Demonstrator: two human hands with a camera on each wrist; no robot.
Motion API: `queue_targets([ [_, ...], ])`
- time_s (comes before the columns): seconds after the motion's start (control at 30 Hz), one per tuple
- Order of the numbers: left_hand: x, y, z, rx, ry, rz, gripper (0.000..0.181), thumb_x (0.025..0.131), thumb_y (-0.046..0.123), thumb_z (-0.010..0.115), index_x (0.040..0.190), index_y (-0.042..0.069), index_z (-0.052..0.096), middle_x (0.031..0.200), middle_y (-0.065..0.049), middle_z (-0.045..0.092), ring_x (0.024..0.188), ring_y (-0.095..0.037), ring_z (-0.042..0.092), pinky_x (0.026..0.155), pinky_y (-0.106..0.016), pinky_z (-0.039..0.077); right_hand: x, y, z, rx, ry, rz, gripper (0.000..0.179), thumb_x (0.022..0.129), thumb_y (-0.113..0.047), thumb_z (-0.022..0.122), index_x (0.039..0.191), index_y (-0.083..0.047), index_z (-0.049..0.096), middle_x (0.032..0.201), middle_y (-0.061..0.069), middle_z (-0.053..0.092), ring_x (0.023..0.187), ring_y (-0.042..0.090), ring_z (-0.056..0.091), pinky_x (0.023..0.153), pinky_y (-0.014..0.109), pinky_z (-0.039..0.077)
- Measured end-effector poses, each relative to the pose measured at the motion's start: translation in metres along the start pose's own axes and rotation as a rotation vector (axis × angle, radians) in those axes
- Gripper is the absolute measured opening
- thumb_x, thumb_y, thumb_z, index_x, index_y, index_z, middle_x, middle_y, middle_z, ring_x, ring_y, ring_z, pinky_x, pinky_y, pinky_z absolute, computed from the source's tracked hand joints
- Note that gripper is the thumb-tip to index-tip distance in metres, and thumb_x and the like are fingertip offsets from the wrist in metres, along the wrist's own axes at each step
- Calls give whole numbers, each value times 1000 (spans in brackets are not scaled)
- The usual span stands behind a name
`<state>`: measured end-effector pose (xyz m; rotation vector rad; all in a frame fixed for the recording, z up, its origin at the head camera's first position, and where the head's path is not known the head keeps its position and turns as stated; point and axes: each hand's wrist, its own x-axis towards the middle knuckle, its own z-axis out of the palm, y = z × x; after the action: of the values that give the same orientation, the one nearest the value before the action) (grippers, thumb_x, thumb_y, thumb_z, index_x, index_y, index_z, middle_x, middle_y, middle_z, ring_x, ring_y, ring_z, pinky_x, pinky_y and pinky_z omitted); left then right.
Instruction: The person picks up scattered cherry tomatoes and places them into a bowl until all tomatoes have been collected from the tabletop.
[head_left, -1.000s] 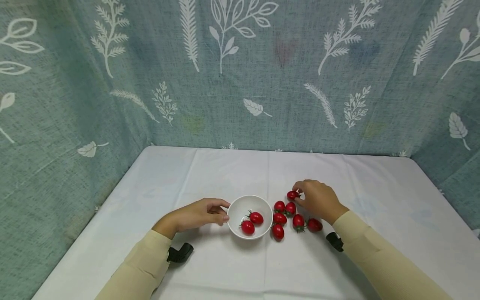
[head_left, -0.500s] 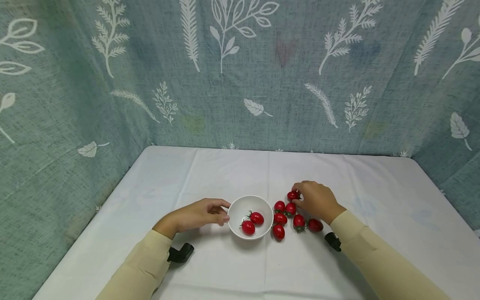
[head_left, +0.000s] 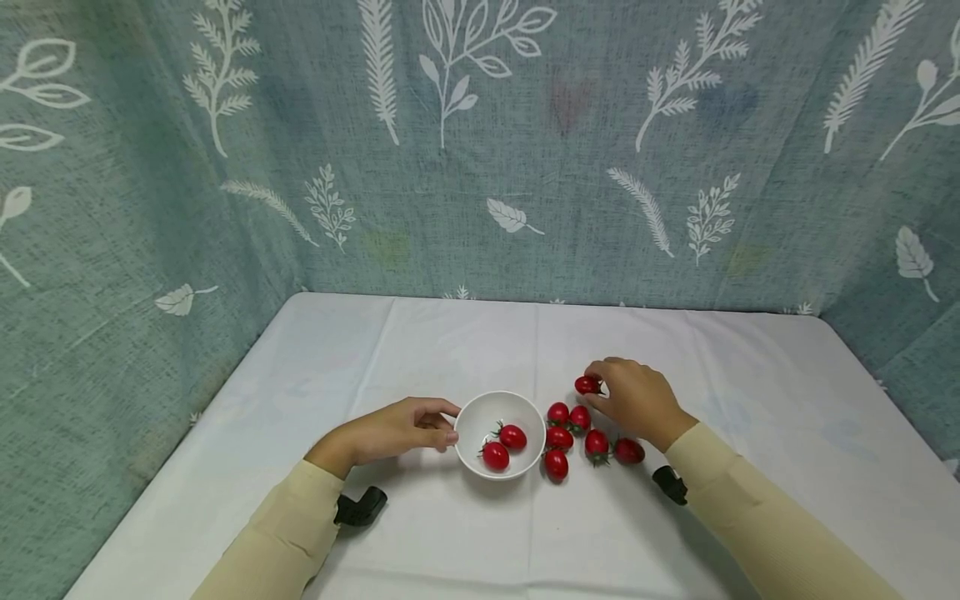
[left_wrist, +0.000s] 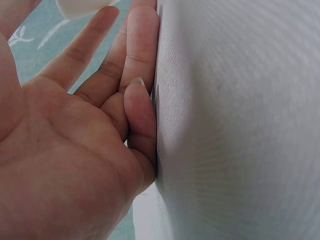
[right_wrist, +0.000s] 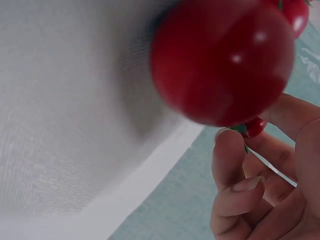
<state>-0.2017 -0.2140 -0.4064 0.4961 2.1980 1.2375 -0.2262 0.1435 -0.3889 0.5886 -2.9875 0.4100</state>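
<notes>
My left hand [head_left: 401, 429] steadies a white bowl [head_left: 467, 462] from its left side, thumb and index fingertips at its wall. In the left wrist view the index finger [left_wrist: 82, 50] reaches straight to the bowl [left_wrist: 82, 7], while the other fingers lie along the cloth. Two red cherry tomatoes [head_left: 512, 436] with green stems lie inside the bowl. To the right, thumb and fingers of my right hand [head_left: 633, 400] pinch another cherry tomato [head_left: 587, 385] at its stem end. In the right wrist view a nearer tomato [right_wrist: 225, 60] partly hides the pinched one [right_wrist: 256, 127].
Several loose cherry tomatoes [head_left: 558, 438] lie in a group right of the bowl, some close to its rim. A white cloth covers the table [head_left: 420, 533]. A blue-green leaf-patterned curtain [head_left: 465, 208] stands behind and along the left side.
My right hand has drawn the pinched cherry tomato slightly up and away from the tomatoes below it. My left hand and the bowl have stayed in place.
</notes>
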Motion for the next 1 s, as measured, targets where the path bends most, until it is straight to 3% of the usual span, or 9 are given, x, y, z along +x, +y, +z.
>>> queue_targets([
  [0.43,0,-2,0,-21,-2,-3,45,96,32,68,134,12,58,109,-5,70,99,-20,66,93,-34,46,-10,-22,-2,53,73,-17,38,87,-29,79,119,-10,70,108,5,74,96,25,71,79,43,58],
  [0.7,0,-1,0,-14,0,-4,45,96,33,68,135,13,58,109,-5,70,99,-20,66,94,-34,46,-19,-42,-3,111,159,-85,40,86,-29,80,121,-12,70,111,5,74,97,24,72,78,40,59],
  [0.9,0,0,0,-5,5,-12,45,96,34,68,135,14,58,109,-5,70,99,-19,66,93,-35,46,-24,-55,0,133,212,-131,38,85,-29,80,118,-13,71,109,3,75,87,19,71,70,33,57],
  [1.0,-1,1,0,-5,3,-8,45,96,34,68,135,14,59,109,-5,70,99,-19,65,93,-35,45,-25,-59,2,146,224,-150,38,85,-30,81,117,-13,72,110,3,75,91,20,72,74,35,58],
])
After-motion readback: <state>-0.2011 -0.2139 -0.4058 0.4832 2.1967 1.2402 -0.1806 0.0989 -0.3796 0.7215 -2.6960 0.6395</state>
